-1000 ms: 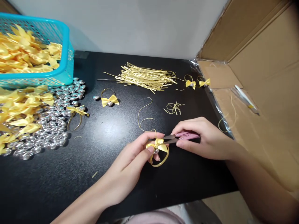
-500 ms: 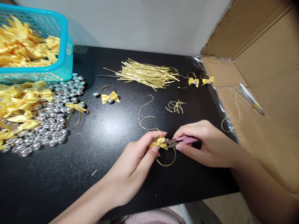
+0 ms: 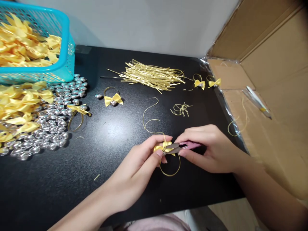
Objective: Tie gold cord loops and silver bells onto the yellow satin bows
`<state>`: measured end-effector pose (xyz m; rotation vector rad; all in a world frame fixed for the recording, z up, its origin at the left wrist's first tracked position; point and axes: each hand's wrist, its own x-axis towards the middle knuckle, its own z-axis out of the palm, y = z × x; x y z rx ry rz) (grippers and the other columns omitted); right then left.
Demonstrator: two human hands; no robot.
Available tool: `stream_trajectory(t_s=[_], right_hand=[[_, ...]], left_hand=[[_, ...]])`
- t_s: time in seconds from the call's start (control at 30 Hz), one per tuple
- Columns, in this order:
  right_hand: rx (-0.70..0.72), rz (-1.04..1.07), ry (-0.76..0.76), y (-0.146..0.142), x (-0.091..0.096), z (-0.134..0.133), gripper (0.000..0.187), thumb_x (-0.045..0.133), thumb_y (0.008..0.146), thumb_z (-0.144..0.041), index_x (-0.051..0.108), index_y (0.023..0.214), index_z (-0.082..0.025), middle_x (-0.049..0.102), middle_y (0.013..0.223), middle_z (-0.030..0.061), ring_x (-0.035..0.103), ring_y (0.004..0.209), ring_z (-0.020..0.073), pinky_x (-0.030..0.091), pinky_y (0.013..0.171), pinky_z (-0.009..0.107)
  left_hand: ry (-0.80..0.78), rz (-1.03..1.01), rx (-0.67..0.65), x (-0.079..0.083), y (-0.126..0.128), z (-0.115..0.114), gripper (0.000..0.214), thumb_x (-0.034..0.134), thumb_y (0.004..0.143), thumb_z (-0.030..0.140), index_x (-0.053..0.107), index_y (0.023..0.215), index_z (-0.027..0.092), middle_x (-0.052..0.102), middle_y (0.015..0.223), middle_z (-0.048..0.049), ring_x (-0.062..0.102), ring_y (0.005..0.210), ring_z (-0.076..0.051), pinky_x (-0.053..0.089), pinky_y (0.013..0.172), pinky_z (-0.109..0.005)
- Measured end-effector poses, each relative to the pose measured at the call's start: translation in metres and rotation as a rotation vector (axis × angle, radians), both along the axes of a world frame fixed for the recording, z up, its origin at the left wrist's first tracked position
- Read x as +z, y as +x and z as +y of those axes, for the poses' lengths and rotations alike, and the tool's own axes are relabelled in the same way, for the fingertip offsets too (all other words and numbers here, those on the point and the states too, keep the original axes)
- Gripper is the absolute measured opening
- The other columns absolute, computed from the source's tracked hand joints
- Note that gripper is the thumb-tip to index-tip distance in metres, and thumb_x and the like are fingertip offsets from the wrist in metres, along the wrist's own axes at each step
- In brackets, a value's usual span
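Note:
Between the thumb and fingers of my left hand (image 3: pixel 141 163) is pinched a yellow ribbon bow (image 3: pixel 166 147). A gold cord (image 3: pixel 156 131) runs from the bow up across the table, and a loop of cord hangs below it. My right hand (image 3: pixel 209 149) grips small thread snips with pink handles (image 3: pixel 191 145). The dark blades lie against the bow near my left thumb, close together. Whether cord lies between the blade tips is hidden. A small silvery bit shows by the thumb, too small to name.
A turquoise basket (image 3: pixel 64 41) of yellow bows stands back left, beside silver beads (image 3: pixel 51 128) and loose bows (image 3: pixel 21 99). A gold cord bundle (image 3: pixel 154 76), cord scraps (image 3: pixel 181 109) and finished-looking bow loops (image 3: pixel 113 100) lie farther back. Cardboard (image 3: pixel 271 80) borders the right, with a cutter (image 3: pixel 258 102) on it.
The snips have moved left and deeper onto the bow, and their blades have closed together. My right hand has shifted slightly left; my left hand has barely moved.

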<state>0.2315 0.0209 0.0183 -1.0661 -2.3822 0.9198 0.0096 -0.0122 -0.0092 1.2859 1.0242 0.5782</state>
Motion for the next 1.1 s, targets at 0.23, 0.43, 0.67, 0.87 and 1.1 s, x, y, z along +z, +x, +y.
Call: stream_trajectory(t_s=[0.23, 0.43, 0.67, 0.87, 1.1], right_hand=[[0.009, -0.023, 0.030, 0.001, 0.000, 0.000, 0.012, 0.064, 0.086, -0.026, 0.069, 0.089, -0.016, 0.069, 0.073, 0.0007, 0.057, 0.062, 0.0097, 0.039, 0.058, 0.023], [0.016, -0.027, 0.046, 0.002, -0.002, 0.002, 0.012, 0.062, 0.088, -0.025, 0.069, 0.090, -0.016, 0.071, 0.076, 0.0019, 0.060, 0.064, 0.0106, 0.040, 0.059, 0.023], [0.020, -0.005, 0.093, 0.001, -0.004, 0.002, 0.011, 0.061, 0.089, -0.025, 0.068, 0.088, -0.017, 0.071, 0.073, 0.0018, 0.060, 0.062, 0.0105, 0.040, 0.058, 0.023], [0.020, 0.000, 0.122, -0.001, -0.003, 0.003, 0.012, 0.062, 0.088, -0.026, 0.068, 0.085, -0.017, 0.069, 0.069, 0.0013, 0.059, 0.059, 0.0108, 0.041, 0.056, 0.023], [-0.261, 0.012, 0.099, 0.012, -0.007, 0.012, 0.012, 0.063, 0.085, -0.026, 0.065, 0.094, -0.019, 0.071, 0.085, 0.0028, 0.064, 0.066, 0.0130, 0.048, 0.057, 0.023]], left_hand=[[-0.065, -0.030, -0.002, 0.003, 0.000, 0.001, 0.028, 0.045, 0.098, 0.038, 0.057, 0.124, 0.034, 0.066, 0.096, 0.0048, 0.059, 0.084, -0.013, 0.043, 0.077, -0.025], [-0.154, -0.103, 0.007, 0.004, -0.001, 0.001, 0.028, 0.047, 0.097, 0.039, 0.059, 0.121, 0.032, 0.063, 0.087, 0.0051, 0.055, 0.078, -0.012, 0.041, 0.074, -0.023], [-0.205, -0.175, 0.018, 0.004, 0.000, 0.002, 0.027, 0.048, 0.096, 0.039, 0.061, 0.119, 0.030, 0.062, 0.086, 0.0037, 0.053, 0.077, -0.012, 0.042, 0.071, -0.022], [-0.183, -0.192, 0.027, 0.002, 0.001, 0.002, 0.027, 0.049, 0.095, 0.037, 0.063, 0.117, 0.027, 0.063, 0.087, 0.0012, 0.053, 0.076, -0.013, 0.042, 0.070, -0.024], [-0.239, -0.211, 0.050, 0.005, 0.000, 0.004, 0.030, 0.049, 0.095, 0.035, 0.059, 0.121, 0.024, 0.071, 0.102, -0.0048, 0.060, 0.084, -0.018, 0.042, 0.074, -0.030]])
